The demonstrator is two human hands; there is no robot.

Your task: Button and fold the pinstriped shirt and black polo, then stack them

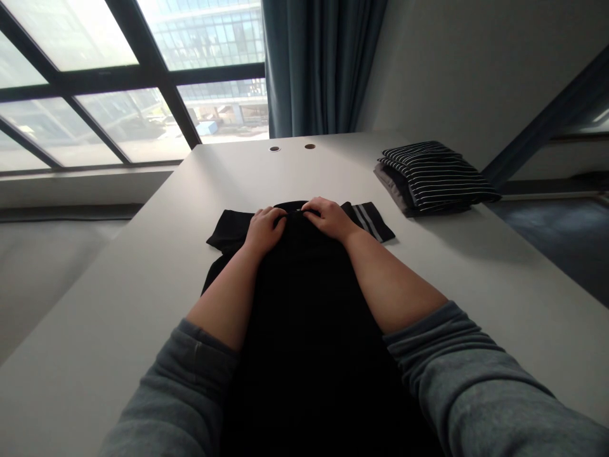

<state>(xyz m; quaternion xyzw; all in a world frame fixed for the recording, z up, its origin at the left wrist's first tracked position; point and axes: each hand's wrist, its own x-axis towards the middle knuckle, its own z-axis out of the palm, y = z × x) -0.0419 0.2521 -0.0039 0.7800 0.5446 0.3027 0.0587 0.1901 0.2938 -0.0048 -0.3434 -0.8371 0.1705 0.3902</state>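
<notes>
A black short-sleeved shirt (304,304) lies spread along the white table, its neckline at the far end and its lower part running toward me out of view. Two grey stripes cross the sleeve on the right. My left hand (264,231) is closed on the neckline, left of its middle, with thumb and fingers pinching the cloth. On the other side of the middle, my right hand (329,217) pinches the same neckline. Only a small gap separates the fingertips. My forearms cover part of the shirt's sides.
A stack of folded clothes (435,178), with a black-and-white striped one on top, sits at the table's right edge. Two round cable holes (309,146) are set in the white table (143,304) near its far edge. Beyond are a blue curtain (318,70) and a window.
</notes>
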